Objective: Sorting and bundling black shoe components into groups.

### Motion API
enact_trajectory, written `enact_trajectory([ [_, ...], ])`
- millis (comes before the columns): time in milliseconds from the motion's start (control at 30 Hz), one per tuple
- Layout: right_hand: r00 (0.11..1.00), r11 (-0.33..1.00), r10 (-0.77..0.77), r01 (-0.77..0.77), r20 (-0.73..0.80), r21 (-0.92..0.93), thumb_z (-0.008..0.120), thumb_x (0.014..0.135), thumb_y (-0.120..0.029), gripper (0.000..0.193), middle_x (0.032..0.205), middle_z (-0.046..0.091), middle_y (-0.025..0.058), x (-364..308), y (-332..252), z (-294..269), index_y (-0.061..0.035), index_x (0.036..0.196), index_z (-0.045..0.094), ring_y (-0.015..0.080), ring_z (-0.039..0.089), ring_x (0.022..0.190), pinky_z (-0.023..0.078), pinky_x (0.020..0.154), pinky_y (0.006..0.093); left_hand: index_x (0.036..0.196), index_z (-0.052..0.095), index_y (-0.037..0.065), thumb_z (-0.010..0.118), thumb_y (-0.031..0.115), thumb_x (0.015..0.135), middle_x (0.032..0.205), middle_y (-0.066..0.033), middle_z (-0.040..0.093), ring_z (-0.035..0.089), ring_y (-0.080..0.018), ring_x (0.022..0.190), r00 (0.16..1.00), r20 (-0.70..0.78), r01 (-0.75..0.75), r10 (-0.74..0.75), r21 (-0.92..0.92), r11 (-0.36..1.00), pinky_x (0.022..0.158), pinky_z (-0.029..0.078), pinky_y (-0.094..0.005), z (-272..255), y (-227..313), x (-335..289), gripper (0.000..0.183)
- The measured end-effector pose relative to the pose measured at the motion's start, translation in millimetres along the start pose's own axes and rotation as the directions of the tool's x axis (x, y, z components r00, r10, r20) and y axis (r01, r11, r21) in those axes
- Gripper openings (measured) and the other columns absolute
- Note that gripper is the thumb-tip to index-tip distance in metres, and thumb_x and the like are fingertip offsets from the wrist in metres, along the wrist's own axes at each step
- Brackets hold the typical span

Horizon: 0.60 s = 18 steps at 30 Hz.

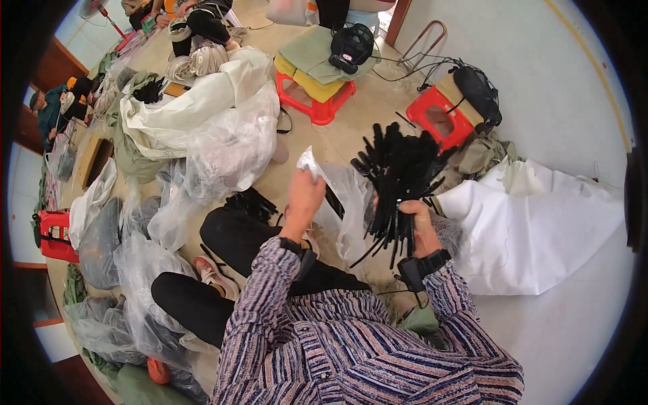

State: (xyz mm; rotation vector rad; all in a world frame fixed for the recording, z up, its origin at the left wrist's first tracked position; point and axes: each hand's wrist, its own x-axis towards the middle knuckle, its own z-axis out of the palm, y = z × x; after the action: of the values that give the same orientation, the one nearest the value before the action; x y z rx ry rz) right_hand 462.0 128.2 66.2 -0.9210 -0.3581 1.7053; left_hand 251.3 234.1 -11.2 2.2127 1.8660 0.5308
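Closed round the middle of a thick bunch of black strips (pixel 395 162), my right hand (pixel 420 228) holds it upright in front of me. The strips fan out above the fist and dangle below it. Their exact kind does not show. My left hand (pixel 305 196) pinches the gathered top of a see-through plastic bag (pixel 349 219), which hangs between my two hands beside the bunch. A smaller heap of similar black strips (pixel 250 204) lies on the floor by my knee, left of my left hand.
Large plastic sacks (pixel 233 145) crowd the left. A red stool (pixel 317 101) with folded cloth and a small black fan (pixel 352 47) stands ahead. Another red stool (pixel 439 118) is by the wall, near a white sack (pixel 533 233). Other people sit at the far left.
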Motion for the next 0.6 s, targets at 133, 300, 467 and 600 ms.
enact_trajectory([
  [133,0.997,0.998,0.057,-0.056,0.052,-0.002,0.056,0.058,-0.005,0.057,0.098,0.059,0.0219,29,28,3,0.0091,0.113,0.046,0.0310,0.060,0.088,0.050,0.081,0.0399,0.110,0.053,0.003,0.050,0.017,0.082,0.067,-0.0065,0.055,0.049,-0.0147,0.056,0.867,0.472,0.485,-0.160,-0.873,0.056,0.055,0.040,-0.0268,-18,-27,6,0.031],
  [300,0.948,0.972,0.227,-0.204,0.223,-0.119,0.062,0.058,0.004,0.056,0.099,0.060,0.0146,80,60,-7,0.0058,0.113,0.050,0.0226,0.061,0.085,0.048,0.080,0.0314,0.120,0.045,0.011,0.045,0.023,0.088,0.048,-0.0026,0.045,0.035,-0.0107,0.038,0.780,0.626,0.589,-0.021,-0.744,-0.315,0.039,0.028,-0.0224,-47,-29,2,0.034],
  [467,0.891,0.926,0.357,-0.299,0.279,-0.232,0.065,0.054,0.003,0.061,0.099,0.060,0.0085,89,77,-28,0.0013,0.113,0.052,0.0184,0.057,0.088,0.044,0.082,0.0289,0.129,0.038,0.013,0.039,0.028,0.091,0.044,-0.0002,0.036,0.026,-0.0077,0.033,0.736,0.677,0.661,-0.025,-0.726,-0.188,0.035,0.021,-0.0203,-58,-28,1,0.041],
  [600,0.860,0.876,0.384,-0.223,0.336,-0.429,0.067,0.051,0.002,0.059,0.096,0.059,0.0053,88,81,-33,-0.0011,0.109,0.054,0.0147,0.053,0.087,0.042,0.081,0.0266,0.131,0.037,0.013,0.037,0.029,0.092,0.043,0.0023,0.034,0.025,-0.0059,0.032,0.780,0.624,0.621,0.045,-0.766,-0.166,0.033,0.022,-0.0180,-58,-28,-4,0.042],
])
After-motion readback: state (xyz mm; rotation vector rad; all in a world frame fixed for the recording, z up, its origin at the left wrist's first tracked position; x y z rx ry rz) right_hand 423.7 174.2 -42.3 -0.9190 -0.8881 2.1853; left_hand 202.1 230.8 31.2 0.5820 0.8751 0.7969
